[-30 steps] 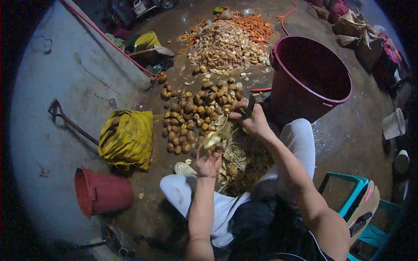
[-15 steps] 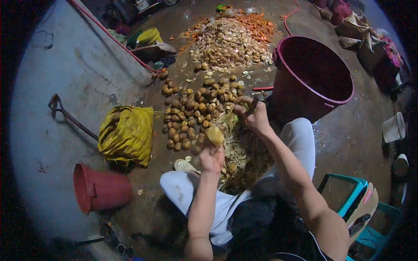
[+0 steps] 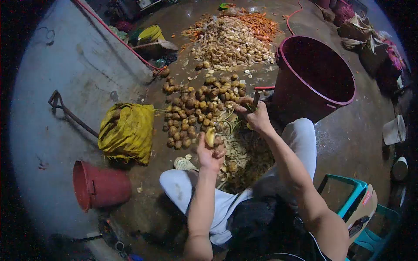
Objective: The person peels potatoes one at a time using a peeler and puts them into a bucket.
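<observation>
Yellow potato (image 3: pixel 210 137) upright between left hand's (image 3: pixel 210 156) thumb and fingers

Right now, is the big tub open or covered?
Open: the big tub has no lid on, and its dark inside shows.

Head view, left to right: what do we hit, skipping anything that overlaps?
Long-handled tool → yellow sack → left hand holding a potato → right hand → big purple bin → white tub.

Potato (image 3: pixel 210 137) turned in left hand (image 3: pixel 210 157), slimmer yellow face now showing.
</observation>
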{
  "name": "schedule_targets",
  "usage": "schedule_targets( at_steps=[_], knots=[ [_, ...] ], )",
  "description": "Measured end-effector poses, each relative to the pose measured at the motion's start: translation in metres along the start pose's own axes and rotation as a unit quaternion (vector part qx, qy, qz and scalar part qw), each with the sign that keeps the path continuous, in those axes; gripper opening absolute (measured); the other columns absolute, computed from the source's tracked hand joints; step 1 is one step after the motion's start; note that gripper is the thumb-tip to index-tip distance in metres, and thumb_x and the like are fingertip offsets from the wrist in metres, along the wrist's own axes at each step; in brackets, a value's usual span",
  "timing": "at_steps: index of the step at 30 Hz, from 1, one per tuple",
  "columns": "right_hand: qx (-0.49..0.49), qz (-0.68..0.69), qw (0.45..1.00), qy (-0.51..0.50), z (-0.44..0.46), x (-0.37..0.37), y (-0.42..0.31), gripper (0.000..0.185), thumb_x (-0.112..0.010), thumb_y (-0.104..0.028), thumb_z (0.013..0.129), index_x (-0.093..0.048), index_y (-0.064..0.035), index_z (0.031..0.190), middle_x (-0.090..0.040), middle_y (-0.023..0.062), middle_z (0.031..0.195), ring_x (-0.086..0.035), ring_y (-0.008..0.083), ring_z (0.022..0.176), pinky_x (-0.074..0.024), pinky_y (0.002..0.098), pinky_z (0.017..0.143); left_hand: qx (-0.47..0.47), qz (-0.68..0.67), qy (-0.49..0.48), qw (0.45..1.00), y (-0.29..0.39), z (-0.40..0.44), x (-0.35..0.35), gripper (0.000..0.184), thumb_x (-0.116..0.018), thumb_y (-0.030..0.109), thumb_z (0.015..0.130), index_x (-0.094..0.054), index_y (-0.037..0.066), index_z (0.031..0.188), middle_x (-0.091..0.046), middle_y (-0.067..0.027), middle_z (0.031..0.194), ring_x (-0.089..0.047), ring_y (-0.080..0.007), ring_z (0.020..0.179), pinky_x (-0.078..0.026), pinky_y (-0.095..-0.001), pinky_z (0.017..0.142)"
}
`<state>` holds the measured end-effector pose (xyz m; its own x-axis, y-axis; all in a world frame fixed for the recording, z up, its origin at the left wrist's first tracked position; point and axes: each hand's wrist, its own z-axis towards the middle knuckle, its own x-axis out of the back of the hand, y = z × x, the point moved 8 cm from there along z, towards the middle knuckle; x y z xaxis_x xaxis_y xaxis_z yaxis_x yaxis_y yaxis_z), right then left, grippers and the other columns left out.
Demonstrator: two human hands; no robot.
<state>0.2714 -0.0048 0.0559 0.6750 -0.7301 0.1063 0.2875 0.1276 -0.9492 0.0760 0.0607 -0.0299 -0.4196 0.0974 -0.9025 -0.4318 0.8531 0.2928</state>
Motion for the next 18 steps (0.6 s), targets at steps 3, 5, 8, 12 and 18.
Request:
schedule_targets(
  at_steps=[3, 5, 8, 12, 18],
  knots=[
    [0.051, -0.071, 0.996, -0.010, -0.008, -0.006, -0.009, 0.022, -0.074, -0.019, 0.083, -0.067, -0.0010, 0.094, -0.070, 0.0093, 0.085, -0.066, 0.0142, 0.082, -0.0507, 0.0299, 0.074, 0.032, -0.050, -0.063, 0.996, -0.007, -0.003, -0.003, 0.036, -0.046, 0.042, 0.093, -0.061, 0.009, 0.098, -0.057, -0.0055, 0.066, -0.049, -0.0169, 0.049, -0.032, -0.0268, 0.039],
    [0.043, -0.070, 0.996, -0.029, -0.016, -0.018, -0.012, 0.023, -0.075, -0.016, 0.081, -0.067, -0.0010, 0.097, -0.071, 0.0103, 0.090, -0.067, 0.0152, 0.086, -0.0510, 0.0298, 0.076, 0.033, -0.041, -0.011, 0.999, -0.009, -0.007, -0.005, 0.035, -0.048, 0.042, 0.089, -0.063, 0.010, 0.091, -0.055, -0.0042, 0.062, -0.046, -0.0161, 0.045, -0.030, -0.0260, 0.038],
    [0.202, 0.008, 0.976, -0.083, -0.035, -0.032, -0.040, 0.015, -0.066, 0.007, 0.081, -0.064, 0.0025, 0.096, -0.067, 0.0085, 0.089, -0.063, 0.0137, 0.084, -0.0503, 0.0277, 0.073, 0.006, 0.071, 0.150, 0.986, -0.008, -0.018, -0.012, 0.036, -0.051, 0.046, 0.085, -0.058, 0.011, 0.081, -0.046, -0.0009, 0.058, -0.032, -0.0134, 0.038, -0.026, -0.0276, 0.036],
    [-0.013, 0.226, 0.974, -0.026, -0.004, -0.012, 0.012, 0.023, -0.072, -0.004, 0.079, -0.066, -0.0009, 0.100, -0.069, 0.0080, 0.091, -0.067, 0.0151, 0.087, -0.0529, 0.0285, 0.076, 0.077, -0.012, -0.088, 0.993, -0.011, -0.013, -0.018, 0.034, -0.052, 0.042, 0.084, -0.059, 0.009, 0.083, -0.059, -0.0053, 0.064, -0.037, -0.0133, 0.037, -0.031, -0.0274, 0.036],
    [0.208, 0.059, 0.968, -0.123, -0.028, -0.021, -0.034, 0.030, -0.064, 0.000, 0.073, -0.065, 0.0003, 0.102, -0.069, 0.0124, 0.093, -0.068, 0.0196, 0.083, -0.0525, 0.0293, 0.074, 0.045, 0.044, 0.072, 0.995, -0.012, -0.018, -0.018, 0.030, -0.052, 0.039, 0.085, -0.062, 0.011, 0.092, -0.062, -0.0048, 0.077, -0.053, -0.0176, 0.052, -0.037, -0.0291, 0.037]
  ],
)
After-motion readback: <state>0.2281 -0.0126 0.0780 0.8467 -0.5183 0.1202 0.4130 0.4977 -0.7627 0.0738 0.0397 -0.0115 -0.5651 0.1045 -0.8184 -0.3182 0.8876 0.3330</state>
